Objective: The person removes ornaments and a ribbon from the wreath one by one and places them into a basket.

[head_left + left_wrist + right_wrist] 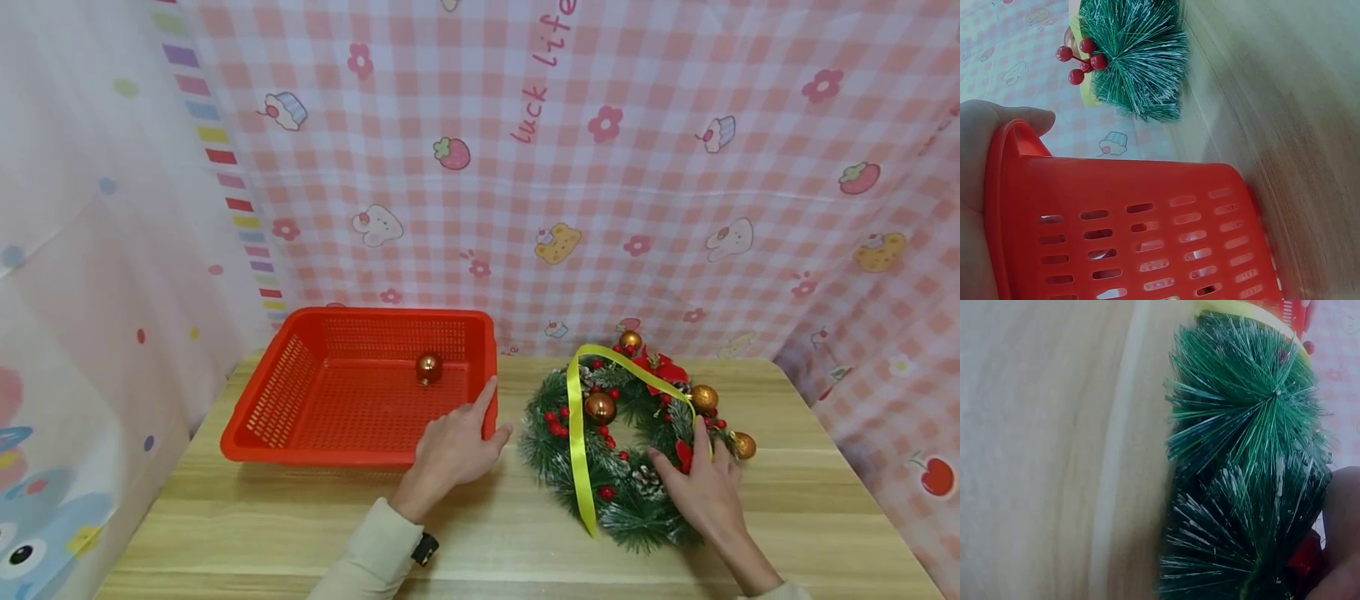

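Note:
My left hand (455, 444) lies over the front right corner of a red plastic basket (360, 457), holding its rim. The index finger stretches along the right rim; the thumb is outside it, and the other fingers are hidden. A shiny copper-coloured ball ornament (428, 367) sits in the basket. To the right, my right hand (708, 492) grips the right side of a green Christmas wreath (551, 450), thumb toward the ring's middle. A yellow ribbon (577, 433) drapes over the wreath among red berries (557, 423), gold balls (703, 398) and a pine cone (647, 479).
Basket and wreath lie apart on a light wooden table (517, 550). Behind them hangs a pink checked cloth (480, 208). A white patterned cloth (97, 275) closes off the left side.

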Tool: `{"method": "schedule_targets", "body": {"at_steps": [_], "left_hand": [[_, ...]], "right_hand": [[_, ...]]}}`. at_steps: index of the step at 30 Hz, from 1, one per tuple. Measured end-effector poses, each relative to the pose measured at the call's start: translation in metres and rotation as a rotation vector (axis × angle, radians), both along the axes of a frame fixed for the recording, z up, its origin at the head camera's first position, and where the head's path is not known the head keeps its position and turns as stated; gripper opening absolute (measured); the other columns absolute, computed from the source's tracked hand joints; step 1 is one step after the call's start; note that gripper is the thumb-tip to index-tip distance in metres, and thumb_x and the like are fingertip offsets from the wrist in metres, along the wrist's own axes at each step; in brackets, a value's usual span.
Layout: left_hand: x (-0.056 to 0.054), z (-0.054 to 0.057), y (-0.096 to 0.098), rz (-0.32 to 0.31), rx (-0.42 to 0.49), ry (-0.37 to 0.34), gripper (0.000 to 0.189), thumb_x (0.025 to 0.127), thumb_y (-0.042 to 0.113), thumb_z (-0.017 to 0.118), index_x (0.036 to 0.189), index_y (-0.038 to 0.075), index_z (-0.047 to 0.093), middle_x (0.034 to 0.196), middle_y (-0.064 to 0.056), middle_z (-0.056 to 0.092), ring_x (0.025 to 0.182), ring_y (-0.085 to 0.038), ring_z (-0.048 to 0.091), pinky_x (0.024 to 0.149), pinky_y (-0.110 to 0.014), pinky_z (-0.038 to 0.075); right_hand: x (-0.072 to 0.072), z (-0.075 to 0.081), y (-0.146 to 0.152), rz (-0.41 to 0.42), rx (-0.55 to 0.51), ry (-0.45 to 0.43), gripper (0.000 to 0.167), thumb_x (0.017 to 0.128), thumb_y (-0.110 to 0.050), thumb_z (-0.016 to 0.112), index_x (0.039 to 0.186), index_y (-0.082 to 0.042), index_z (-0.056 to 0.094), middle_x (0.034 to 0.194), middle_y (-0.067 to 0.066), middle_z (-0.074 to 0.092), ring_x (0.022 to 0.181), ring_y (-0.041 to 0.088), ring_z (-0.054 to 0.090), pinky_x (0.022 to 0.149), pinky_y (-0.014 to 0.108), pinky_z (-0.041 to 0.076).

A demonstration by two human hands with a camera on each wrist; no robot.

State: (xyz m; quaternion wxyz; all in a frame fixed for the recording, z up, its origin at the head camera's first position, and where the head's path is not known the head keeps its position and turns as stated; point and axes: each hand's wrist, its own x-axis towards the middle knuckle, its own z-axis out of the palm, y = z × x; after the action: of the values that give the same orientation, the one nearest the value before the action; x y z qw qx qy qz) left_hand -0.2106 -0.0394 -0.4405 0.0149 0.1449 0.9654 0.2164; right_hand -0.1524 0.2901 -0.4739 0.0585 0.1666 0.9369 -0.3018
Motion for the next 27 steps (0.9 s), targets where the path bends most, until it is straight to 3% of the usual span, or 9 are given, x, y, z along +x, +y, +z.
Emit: {"method": "schedule_targets", "body": {"at_steps": [5,18,27], "left_hand": [[0.002,0.001,0.0,0.002,0.004,0.001,0.074,0.097,0.054,0.05,0.159,0.026,0.022,0.069,-0.001,0.049,0.051,-0.018,0.045,0.045,-0.033,0.037],[0.001,0.002,-0.001,0.002,0.004,0.009,0.074,0.096,0.052,0.053,0.158,0.025,0.025,0.07,-0.001,0.048,0.054,-0.019,0.047,0.048,-0.033,0.037],[-0.003,0.002,-0.001,-0.001,0.017,-0.013,0.074,0.095,0.051,0.054,0.158,0.025,0.025,0.075,-0.003,0.053,0.056,-0.019,0.048,0.049,-0.034,0.038]], "right_hand": [[-0.003,-0.002,0.007,0.065,-0.009,0.008,0.105,0.095,-0.063,0.049,0.154,-0.014,-0.023,0.154,0.042,-0.012,0.134,0.071,-0.007,0.098,0.082,0.017],[-0.011,-0.006,0.024,0.264,-0.018,0.132,0.101,0.094,-0.049,0.06,0.159,-0.013,-0.009,0.156,0.04,0.004,0.136,0.068,0.001,0.098,0.082,0.012],[-0.015,-0.007,0.031,0.363,0.009,0.191,0.096,0.094,-0.045,0.062,0.16,-0.016,-0.002,0.157,0.037,0.011,0.136,0.066,0.01,0.094,0.084,0.019]]}}
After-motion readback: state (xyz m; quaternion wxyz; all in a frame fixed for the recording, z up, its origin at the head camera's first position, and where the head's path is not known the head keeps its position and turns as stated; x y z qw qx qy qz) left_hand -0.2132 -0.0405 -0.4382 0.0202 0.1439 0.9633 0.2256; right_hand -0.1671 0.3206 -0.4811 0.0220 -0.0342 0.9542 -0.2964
